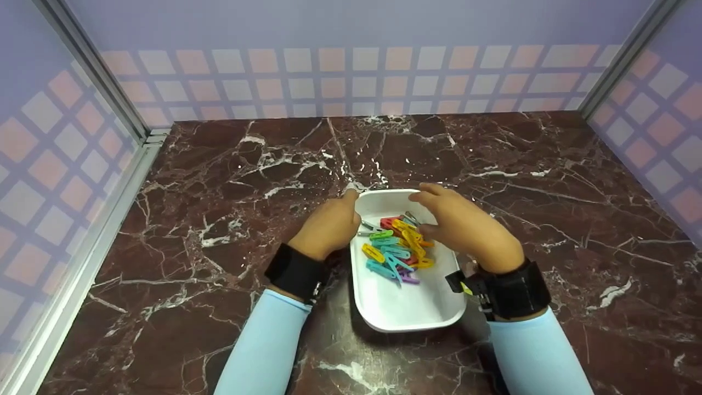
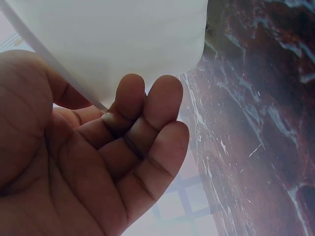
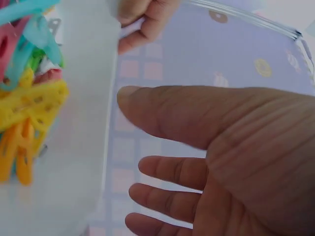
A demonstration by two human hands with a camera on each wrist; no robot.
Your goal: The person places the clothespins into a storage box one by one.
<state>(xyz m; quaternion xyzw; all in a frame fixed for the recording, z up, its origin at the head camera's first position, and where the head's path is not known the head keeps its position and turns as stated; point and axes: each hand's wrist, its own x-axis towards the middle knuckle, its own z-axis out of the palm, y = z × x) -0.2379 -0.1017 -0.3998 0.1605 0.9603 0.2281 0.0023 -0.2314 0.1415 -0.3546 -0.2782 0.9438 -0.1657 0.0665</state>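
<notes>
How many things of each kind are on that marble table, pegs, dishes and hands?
White tray: 1
Heap of coloured clothes pegs: 1 heap; the pegs overlap too much to count singly
Hands: 2, the left hand holding the tray's rim, the right hand open above the pegs
Total: 4

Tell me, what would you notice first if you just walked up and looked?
The bright pegs, yellow, teal, green, red and purple, piled in a white tray in the middle of the dark marble table. The left hand holds the tray's left rim. The right hand hovers open just above the pile, touching nothing I can see.
</notes>
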